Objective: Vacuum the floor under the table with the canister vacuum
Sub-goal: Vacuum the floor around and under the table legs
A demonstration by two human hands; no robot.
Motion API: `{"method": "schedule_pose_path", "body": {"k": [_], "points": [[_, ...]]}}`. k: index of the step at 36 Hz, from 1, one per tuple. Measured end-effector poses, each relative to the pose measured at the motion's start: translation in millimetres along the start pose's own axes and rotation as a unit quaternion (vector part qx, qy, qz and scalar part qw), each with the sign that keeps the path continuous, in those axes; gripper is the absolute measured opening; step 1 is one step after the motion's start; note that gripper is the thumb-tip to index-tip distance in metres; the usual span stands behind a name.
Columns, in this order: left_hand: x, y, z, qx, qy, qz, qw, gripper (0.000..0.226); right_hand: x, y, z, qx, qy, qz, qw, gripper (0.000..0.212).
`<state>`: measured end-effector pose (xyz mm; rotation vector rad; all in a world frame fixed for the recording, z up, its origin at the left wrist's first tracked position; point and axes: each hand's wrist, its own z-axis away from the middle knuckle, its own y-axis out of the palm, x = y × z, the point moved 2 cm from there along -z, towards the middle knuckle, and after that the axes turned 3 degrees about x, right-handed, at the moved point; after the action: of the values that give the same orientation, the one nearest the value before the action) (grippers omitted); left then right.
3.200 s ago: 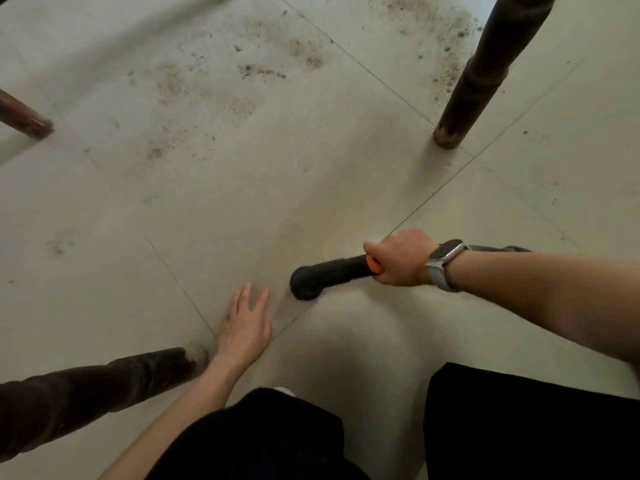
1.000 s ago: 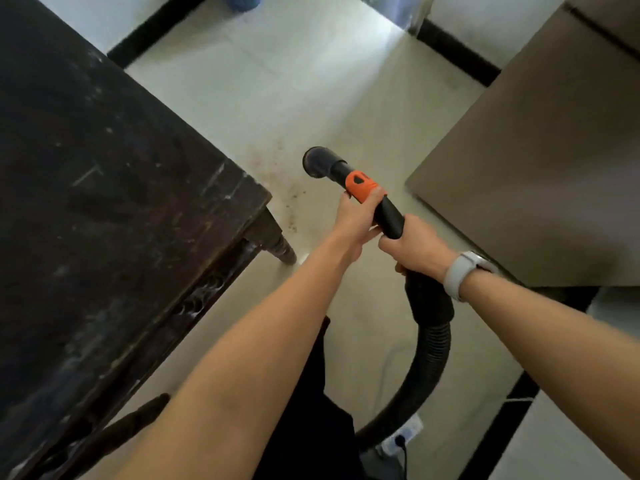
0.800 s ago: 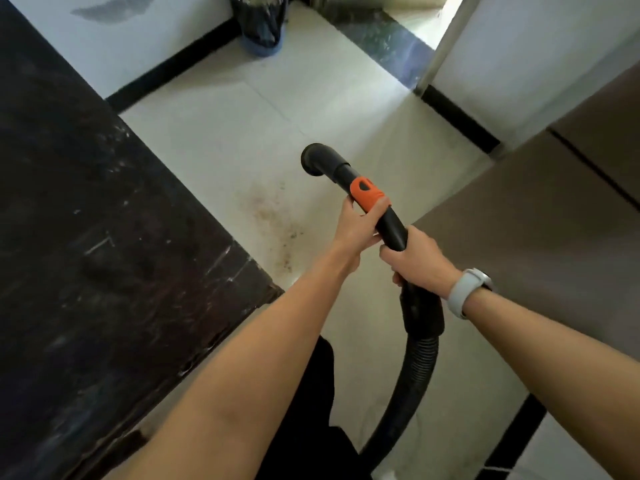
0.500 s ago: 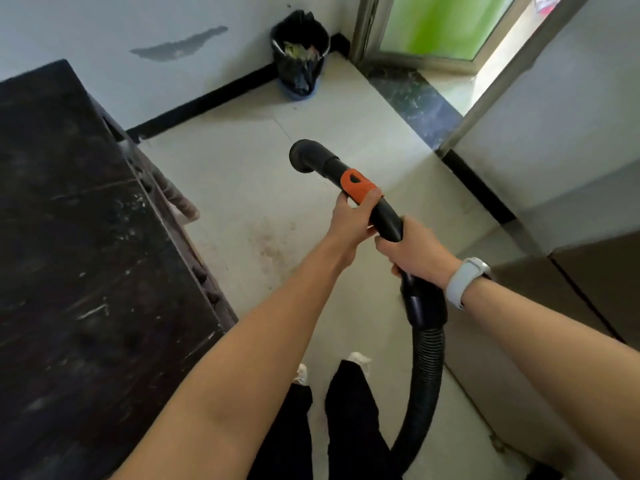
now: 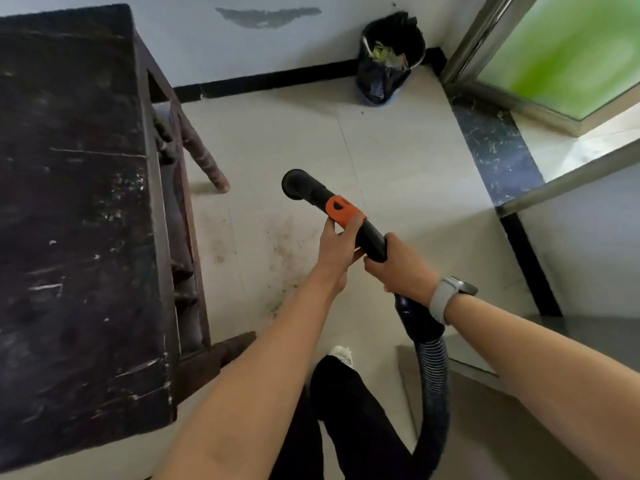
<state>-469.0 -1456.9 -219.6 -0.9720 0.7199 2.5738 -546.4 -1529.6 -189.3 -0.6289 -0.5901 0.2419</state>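
Right now both my hands are on the vacuum's curved black handle tube (image 5: 372, 239), held up off the floor in front of me. My left hand (image 5: 337, 249) wraps the tube just below the orange slider (image 5: 343, 210), thumb tip touching the orange part, fingers curled round the far side. My right hand (image 5: 401, 268) grips the tube just behind the left, fist closed round it, w/ a grey watch (image 5: 446, 296) on the wrist. The tube's open end (image 5: 296, 184) points away from me & slightly left, well above the tiles; no floor head on it that I can see. Behind my right hand the tube widens into a dark cuff, then the ribbed hose (image 5: 433, 368) drops down past my right leg & runs off the bottom edge. Canister itself isn't visible.

The dark scratched table (image 5: 76, 220) fills the left side, seen from above, w/ one leg (image 5: 204, 157) angling down to the floor near its far corner. Brownish dirt specks (image 5: 284, 251) sit on the pale tile floor (image 5: 398, 150) beside the table's edge, under my left forearm. A bin w/ a black bag (image 5: 389, 60) stands in the far corner against the wall, next to a metal door frame (image 5: 474, 39). My black trousers & a pale shoe tip (image 5: 341, 353) show below my arms.
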Motion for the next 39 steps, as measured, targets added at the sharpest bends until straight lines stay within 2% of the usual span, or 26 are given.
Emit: {"method": "schedule_pose_path", "body": {"k": [5, 9, 14, 19, 26, 29, 33, 39], "points": [[21.0, -43.1, -41.6, -0.035, -0.026, 0.019, 0.999, 0.046, 3.1, 42.4, -48.3, -0.003, -0.018, 0.087, 0.996, 0.025], [66.4, -84.6, -81.8, -0.046, -0.055, 0.02, 0.997, 0.047, -20.9, 91.4, -89.7, -0.003, -0.039, 0.158, 0.987, 0.019], [151.1, -123.9, -126.0, -0.065, -0.096, 0.025, 0.993, 0.047, -81.2, 167.6, -136.5, 0.021, -0.037, 0.179, 0.983, 0.02], [258.6, -159.6, -160.4, -0.078, -0.151, -0.009, 0.985, 0.039, -157.0, 240.2, -177.0, 0.089, -0.038, 0.206, 0.974, 0.017], [365.1, -197.9, -190.5, -0.111, -0.154, -0.058, 0.98, 0.034, -241.8, 316.2, -229.9, 0.135, -0.085, 0.197, 0.967, 0.016], [399.3, -231.9, -192.8, -0.154, -0.193, -0.114, 0.962, 0.02, -263.6, 343.4, -247.6, 0.193, -0.119, 0.241, 0.944, 0.019], [439.3, -290.0, -194.1, -0.199, -0.228, -0.263, 0.916, 0.049, -289.8, 374.6, -269.1, 0.219, -0.121, 0.247, 0.936, 0.018], [471.1, -354.1, -200.6, -0.211, -0.196, -0.46, 0.84, 0.051, -300.2, 427.3, -291.9, 0.266, -0.125, 0.219, 0.93, 0.018]]}}
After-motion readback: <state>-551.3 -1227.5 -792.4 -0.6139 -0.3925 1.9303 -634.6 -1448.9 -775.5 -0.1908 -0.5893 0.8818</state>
